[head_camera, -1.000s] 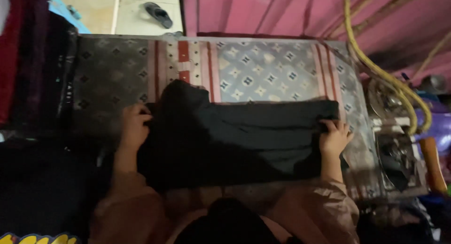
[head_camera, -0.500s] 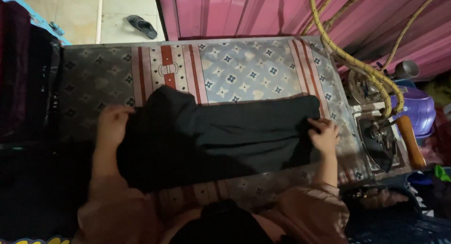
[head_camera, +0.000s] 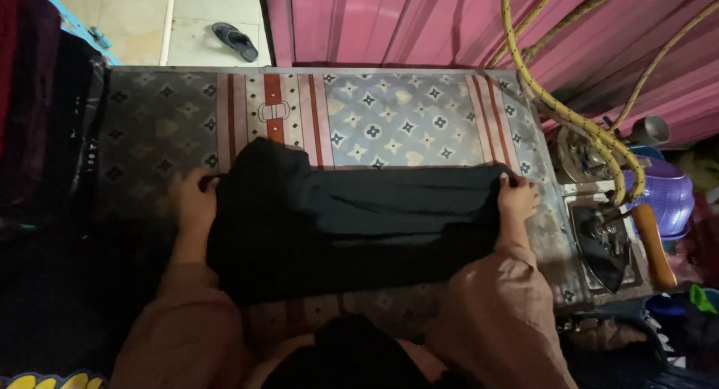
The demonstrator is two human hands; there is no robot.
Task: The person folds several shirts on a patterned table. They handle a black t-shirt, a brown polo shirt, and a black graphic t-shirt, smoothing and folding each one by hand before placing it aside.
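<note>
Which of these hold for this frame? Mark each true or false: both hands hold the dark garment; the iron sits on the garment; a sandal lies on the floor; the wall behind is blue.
1. Both hands hold the dark garment. True: the left hand and right hand each have a grip on one end.
2. The iron sits on the garment. False: it rests to the right of the patterned cloth, apart from it.
3. A sandal lies on the floor. True.
4. The wall behind is blue. False: it is pink.

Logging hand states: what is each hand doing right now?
Left hand: shut on the black garment, left edge.
Right hand: shut on its right edge.
</note>
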